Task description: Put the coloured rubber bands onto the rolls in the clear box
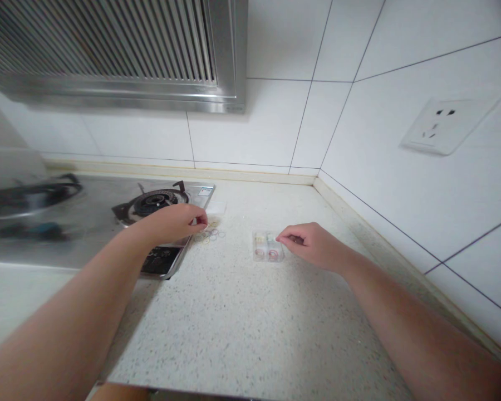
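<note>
Both your arms reached forward from the bottom corners of the frame over a speckled counter point(242, 323), forearms bare and converging toward the middle.

Your left hand point(173, 223) hung just left of centre, wrist raised, knuckles up, the fingers drawn together into a tight pinch at the tips. Whether a band sat in that pinch could not be told. Directly under and just right of those fingertips lay a small loose scatter of thin bands point(212, 234), flat on the counter beside the near corner of the stove point(87, 228).

Your right hand point(315, 245) lay lower, just right of centre, palm down and fingers curled. Thumb and forefinger were held narrow, their tips meeting the upper right edge of a small clear box point(267, 248). Whether they gripped it or only touched it could not be told. The box sat flat between your two hands, nearer the right one, its compartments showing coloured bands inside. It stood apart from the loose bands, with bare counter between.

A burner point(156, 201) sat behind your left hand. A steel hood point(108, 50) filled the upper left of the frame, and a wall socket point(442, 125) showed at upper right.
</note>
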The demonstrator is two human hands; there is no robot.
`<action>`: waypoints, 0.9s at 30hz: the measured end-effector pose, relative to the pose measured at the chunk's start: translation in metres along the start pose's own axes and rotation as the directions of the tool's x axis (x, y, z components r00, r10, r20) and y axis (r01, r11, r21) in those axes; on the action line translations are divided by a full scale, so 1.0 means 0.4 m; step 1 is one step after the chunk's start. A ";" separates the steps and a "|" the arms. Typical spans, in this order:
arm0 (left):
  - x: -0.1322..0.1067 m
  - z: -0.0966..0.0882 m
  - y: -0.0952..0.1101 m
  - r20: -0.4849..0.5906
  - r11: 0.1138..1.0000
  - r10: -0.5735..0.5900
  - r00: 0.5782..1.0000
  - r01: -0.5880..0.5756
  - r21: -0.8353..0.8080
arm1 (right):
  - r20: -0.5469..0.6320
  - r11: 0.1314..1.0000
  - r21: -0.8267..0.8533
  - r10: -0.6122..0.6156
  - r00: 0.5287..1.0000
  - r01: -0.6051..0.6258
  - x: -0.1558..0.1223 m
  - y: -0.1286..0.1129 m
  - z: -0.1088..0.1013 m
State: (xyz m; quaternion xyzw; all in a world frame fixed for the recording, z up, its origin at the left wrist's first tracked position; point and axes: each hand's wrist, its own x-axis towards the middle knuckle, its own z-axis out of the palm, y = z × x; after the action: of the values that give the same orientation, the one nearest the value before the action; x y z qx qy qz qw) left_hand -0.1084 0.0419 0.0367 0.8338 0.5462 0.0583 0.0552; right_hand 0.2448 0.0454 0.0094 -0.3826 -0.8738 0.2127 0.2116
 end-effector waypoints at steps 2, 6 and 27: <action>0.001 0.000 0.018 -0.071 1.000 -0.007 0.997 0.007 -0.002 | -0.001 1.000 -0.003 -0.005 1.000 0.005 0.000 0.000 0.000; 0.006 0.009 0.068 -0.260 0.999 -0.009 0.966 -0.002 -0.043 | -0.001 1.000 -0.008 -0.018 1.000 0.018 0.001 0.002 0.005; 0.024 0.120 0.279 -0.250 0.632 -0.064 0.966 -0.155 -0.760 | -0.277 0.985 0.056 -0.139 0.951 0.161 0.013 -0.061 0.063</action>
State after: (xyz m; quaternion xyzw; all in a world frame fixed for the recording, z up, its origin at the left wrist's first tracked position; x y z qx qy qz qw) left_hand 0.0038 0.0052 0.0070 0.7284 0.4492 0.3940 0.3353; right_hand 0.2141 0.0288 0.0027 -0.3320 -0.8540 0.1754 0.3602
